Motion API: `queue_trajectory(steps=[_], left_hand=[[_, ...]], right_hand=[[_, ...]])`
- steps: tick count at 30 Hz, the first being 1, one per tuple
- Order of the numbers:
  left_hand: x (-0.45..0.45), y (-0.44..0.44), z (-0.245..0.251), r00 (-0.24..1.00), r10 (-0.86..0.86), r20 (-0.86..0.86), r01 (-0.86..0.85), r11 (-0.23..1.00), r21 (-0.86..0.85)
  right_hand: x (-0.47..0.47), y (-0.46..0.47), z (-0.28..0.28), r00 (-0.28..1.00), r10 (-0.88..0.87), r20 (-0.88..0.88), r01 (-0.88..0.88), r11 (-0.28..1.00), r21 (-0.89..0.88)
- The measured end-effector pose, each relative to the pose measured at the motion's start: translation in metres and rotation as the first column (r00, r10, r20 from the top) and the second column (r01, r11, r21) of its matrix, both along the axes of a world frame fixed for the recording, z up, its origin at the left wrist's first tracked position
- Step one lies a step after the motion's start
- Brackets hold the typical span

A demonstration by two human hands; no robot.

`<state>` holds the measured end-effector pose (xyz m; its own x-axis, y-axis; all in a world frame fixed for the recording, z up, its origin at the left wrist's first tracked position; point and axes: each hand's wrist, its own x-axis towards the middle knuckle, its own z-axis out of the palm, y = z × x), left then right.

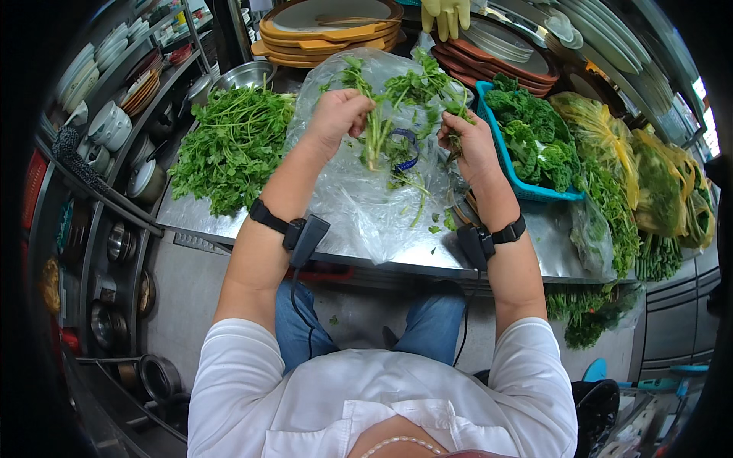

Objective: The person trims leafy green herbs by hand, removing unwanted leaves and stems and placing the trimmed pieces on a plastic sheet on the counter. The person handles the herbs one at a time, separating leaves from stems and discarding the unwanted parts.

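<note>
My left hand (342, 117) pinches the stems of a small bunch of leafy green herbs (373, 129) that looks like Chinese celery or coriander. In my right hand (468, 137) is a sprig with dark, wilted bits hanging below the fingers. Both hands are over a clear plastic bag (349, 189) spread across the steel table (538, 229). Loose stems, leaf scraps and a blue band with writing (408, 150) lie on the bag between them. A large heap of the same kind of herb (235, 143) rests left of the bag.
Right of my right hand stands a turquoise plastic basket (529, 190) of curly leafy greens (532, 134). Bagged vegetables (658, 189) lie farther right. Stacked orange-rimmed dishes (326, 34), brown dishes (498, 57) and a yellow rubber glove (446, 17) are behind. Shelves of pots (146, 180) line the left.
</note>
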<state>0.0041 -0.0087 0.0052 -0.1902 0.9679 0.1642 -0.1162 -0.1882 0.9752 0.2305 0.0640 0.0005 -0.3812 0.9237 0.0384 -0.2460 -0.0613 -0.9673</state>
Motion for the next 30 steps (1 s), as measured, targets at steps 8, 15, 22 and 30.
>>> queue_trajectory(steps=[8,15,22,30], left_hand=[[-0.02,-0.002,0.006,0.839,-0.02,0.543,-0.044,0.994,0.105],[-0.032,-0.006,0.009,0.717,-0.109,0.689,-0.048,0.977,0.205],[-0.03,-0.004,0.005,0.75,-0.141,0.647,-0.04,0.965,0.258],[-0.016,-0.004,0.007,0.954,0.054,0.295,-0.099,0.985,0.14]], right_hand=[[0.006,0.016,-0.009,0.988,-0.154,-0.025,0.152,0.986,-0.068],[0.011,0.03,-0.017,0.97,-0.2,-0.136,0.175,0.969,-0.176],[0.011,0.029,-0.016,0.974,-0.156,-0.166,0.133,0.98,-0.146],[0.012,0.024,-0.009,0.935,-0.044,-0.352,0.005,0.994,-0.109]])
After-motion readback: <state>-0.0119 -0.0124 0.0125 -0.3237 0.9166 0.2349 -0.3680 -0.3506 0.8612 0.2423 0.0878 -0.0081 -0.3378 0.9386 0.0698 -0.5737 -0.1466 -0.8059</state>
